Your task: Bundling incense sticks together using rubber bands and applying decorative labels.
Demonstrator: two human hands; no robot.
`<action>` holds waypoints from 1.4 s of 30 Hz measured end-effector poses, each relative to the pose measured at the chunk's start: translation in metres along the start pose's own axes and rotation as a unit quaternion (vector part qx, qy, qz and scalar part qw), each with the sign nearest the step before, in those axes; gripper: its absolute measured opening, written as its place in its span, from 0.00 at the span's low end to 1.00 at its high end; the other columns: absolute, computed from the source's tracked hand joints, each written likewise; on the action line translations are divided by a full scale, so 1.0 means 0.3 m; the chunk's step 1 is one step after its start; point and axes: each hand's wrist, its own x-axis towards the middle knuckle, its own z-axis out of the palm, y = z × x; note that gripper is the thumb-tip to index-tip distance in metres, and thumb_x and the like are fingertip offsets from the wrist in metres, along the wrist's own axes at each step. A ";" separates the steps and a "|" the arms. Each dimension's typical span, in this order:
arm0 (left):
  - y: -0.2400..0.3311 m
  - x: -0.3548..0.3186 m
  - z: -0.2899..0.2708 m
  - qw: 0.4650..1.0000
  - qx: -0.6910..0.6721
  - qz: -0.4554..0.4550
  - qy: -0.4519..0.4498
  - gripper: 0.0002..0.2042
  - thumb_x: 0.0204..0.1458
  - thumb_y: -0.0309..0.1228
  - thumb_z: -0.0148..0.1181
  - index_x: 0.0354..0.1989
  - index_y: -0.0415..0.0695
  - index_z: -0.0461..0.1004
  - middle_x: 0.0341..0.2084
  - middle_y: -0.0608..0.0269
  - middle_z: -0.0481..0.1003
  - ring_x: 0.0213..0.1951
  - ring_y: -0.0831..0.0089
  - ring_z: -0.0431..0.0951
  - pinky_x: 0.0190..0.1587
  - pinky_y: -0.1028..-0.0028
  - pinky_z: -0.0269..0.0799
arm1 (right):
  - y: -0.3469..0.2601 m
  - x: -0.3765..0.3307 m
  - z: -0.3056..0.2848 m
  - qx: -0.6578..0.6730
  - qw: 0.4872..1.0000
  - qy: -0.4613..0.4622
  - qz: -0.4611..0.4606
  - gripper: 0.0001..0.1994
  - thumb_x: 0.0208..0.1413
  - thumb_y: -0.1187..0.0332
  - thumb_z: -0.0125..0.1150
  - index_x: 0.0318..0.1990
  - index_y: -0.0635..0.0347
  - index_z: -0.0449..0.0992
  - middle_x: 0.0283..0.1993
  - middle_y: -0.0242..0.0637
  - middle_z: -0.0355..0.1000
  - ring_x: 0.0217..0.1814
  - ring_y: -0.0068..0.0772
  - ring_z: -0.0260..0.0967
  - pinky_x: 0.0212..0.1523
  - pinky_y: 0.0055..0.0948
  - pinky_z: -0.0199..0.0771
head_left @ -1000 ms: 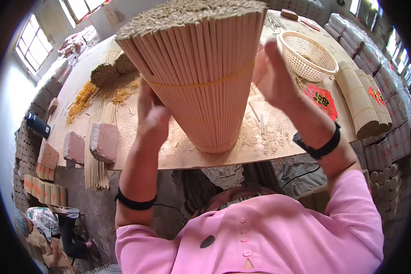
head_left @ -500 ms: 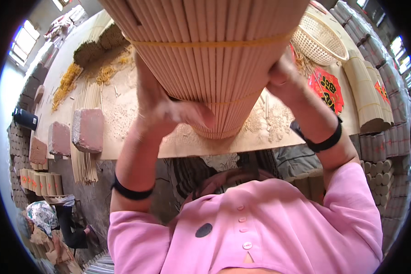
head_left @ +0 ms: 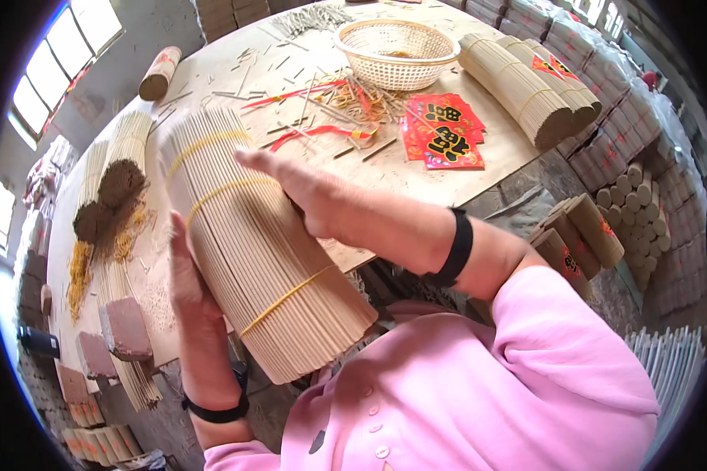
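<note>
A thick bundle of tan incense sticks (head_left: 263,259), held by three yellow rubber bands, lies tilted between my hands. Its near end hangs past the table edge toward my body. My left hand (head_left: 187,279) presses along the bundle's left side, partly hidden behind it. Across the upper right side lies my right hand (head_left: 310,192), its fingers stretched out and the palm against the sticks. Between the two palms the bundle is gripped.
On the table (head_left: 369,188) are a woven basket (head_left: 397,59), red paper labels (head_left: 444,129), loose rubber bands (head_left: 78,275) and broken sticks. Finished bundles (head_left: 518,86) lie at the right, others (head_left: 122,161) at the left. Brick blocks (head_left: 127,328) weigh down sticks near the left edge.
The bundle, upright before me earlier, has tipped over and leans from upper left to lower right. My hands have moved left with it, and the view has turned toward the table's far side.
</note>
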 end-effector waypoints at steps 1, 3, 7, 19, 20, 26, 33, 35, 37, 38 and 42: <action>-0.035 0.011 -0.025 0.999 -0.012 -0.016 0.028 0.36 0.60 0.56 0.51 0.66 0.37 0.59 0.59 0.48 0.69 0.57 0.59 0.72 0.59 0.60 0.72 | 0.001 -0.019 -0.026 -0.040 0.999 0.026 0.020 0.31 0.59 0.47 0.59 0.60 0.63 0.67 0.59 0.48 0.70 0.60 0.39 0.69 0.62 0.38 0.69; -0.086 0.013 -0.081 0.999 -0.043 0.022 -0.005 0.34 0.62 0.53 0.49 0.66 0.37 0.56 0.58 0.47 0.69 0.58 0.59 0.72 0.59 0.61 0.73 | 0.004 -0.112 -0.089 -0.108 0.989 -0.007 -0.097 0.35 0.60 0.50 0.59 0.65 0.68 0.61 0.67 0.49 0.62 0.70 0.37 0.59 0.70 0.36 0.55; -0.113 -0.041 -0.180 0.992 -0.079 0.086 0.046 0.34 0.65 0.51 0.46 0.68 0.36 0.51 0.62 0.46 0.65 0.63 0.58 0.66 0.65 0.58 0.64 | 0.030 -0.409 -0.250 -0.085 0.867 -0.334 -0.360 0.43 0.57 0.56 0.64 0.69 0.77 0.48 0.73 0.58 0.50 0.74 0.45 0.51 0.71 0.40 0.53; -0.095 -0.154 -0.282 0.952 0.006 0.252 0.174 0.33 0.63 0.47 0.49 0.68 0.35 0.54 0.62 0.45 0.62 0.65 0.56 0.62 0.68 0.59 0.57 | -0.050 -0.350 -0.735 -0.789 0.413 0.374 -0.258 0.42 0.52 0.46 0.65 0.65 0.70 0.61 0.68 0.58 0.59 0.74 0.52 0.51 0.72 0.54 0.42; -0.090 -0.165 -0.277 0.954 0.014 0.258 0.154 0.33 0.62 0.46 0.50 0.68 0.35 0.54 0.61 0.45 0.63 0.64 0.56 0.63 0.67 0.59 0.58 | -0.041 -0.370 -0.766 -0.798 0.431 0.335 -0.255 0.43 0.52 0.44 0.63 0.66 0.70 0.60 0.69 0.57 0.58 0.75 0.51 0.50 0.73 0.54 0.40; -0.071 -0.195 -0.160 0.932 0.058 0.304 0.190 0.28 0.62 0.39 0.55 0.65 0.34 0.58 0.55 0.50 0.69 0.57 0.63 0.72 0.60 0.65 0.67 | 0.102 -0.443 -0.885 -0.786 0.434 0.269 -0.348 0.32 0.40 0.81 0.68 0.59 0.63 0.72 0.59 0.46 0.71 0.65 0.47 0.65 0.65 0.44 0.62; 0.039 -0.110 -0.022 0.813 0.419 0.384 0.125 0.18 0.57 0.20 0.58 0.56 0.39 0.73 0.46 0.57 0.76 0.47 0.72 0.77 0.52 0.73 0.73 | -0.076 -0.454 -0.875 -0.648 0.698 0.158 -0.259 0.11 0.52 0.80 0.62 0.45 0.65 0.79 0.39 0.41 0.78 0.42 0.30 0.75 0.47 0.29 0.74; 0.077 -0.087 -0.001 0.697 0.584 0.409 0.077 0.16 0.55 0.21 0.60 0.52 0.43 0.77 0.44 0.55 0.78 0.43 0.67 0.80 0.46 0.71 0.76 | -0.131 -0.428 -0.768 -0.534 0.756 0.257 -0.277 0.04 0.61 0.75 0.59 0.40 0.64 0.79 0.32 0.24 0.71 0.37 0.13 0.66 0.41 0.19 0.70; 0.099 -0.066 0.016 0.653 0.654 0.380 0.041 0.13 0.54 0.22 0.59 0.48 0.43 0.78 0.42 0.53 0.78 0.41 0.62 0.80 0.42 0.69 0.76 | -0.147 -0.392 -0.614 -0.458 0.758 0.242 -0.397 0.02 0.60 0.77 0.60 0.38 0.63 0.78 0.32 0.21 0.70 0.37 0.11 0.66 0.41 0.17 0.70; 0.106 -0.053 0.022 0.630 0.684 0.367 0.023 0.11 0.54 0.23 0.59 0.45 0.43 0.79 0.40 0.52 0.77 0.39 0.59 0.80 0.40 0.68 0.76 | -0.126 -0.368 -0.526 -0.450 0.729 0.222 -0.466 0.03 0.58 0.79 0.62 0.38 0.64 0.78 0.33 0.22 0.70 0.38 0.12 0.67 0.41 0.19 0.71; 0.135 -0.009 0.020 0.541 0.752 0.374 -0.033 0.06 0.52 0.24 0.62 0.38 0.39 0.77 0.32 0.54 0.76 0.33 0.56 0.78 0.36 0.68 0.73 | -0.036 -0.291 -0.187 -0.681 0.518 0.118 -0.505 0.06 0.48 0.80 0.68 0.33 0.61 0.78 0.39 0.38 0.77 0.41 0.31 0.74 0.44 0.26 0.72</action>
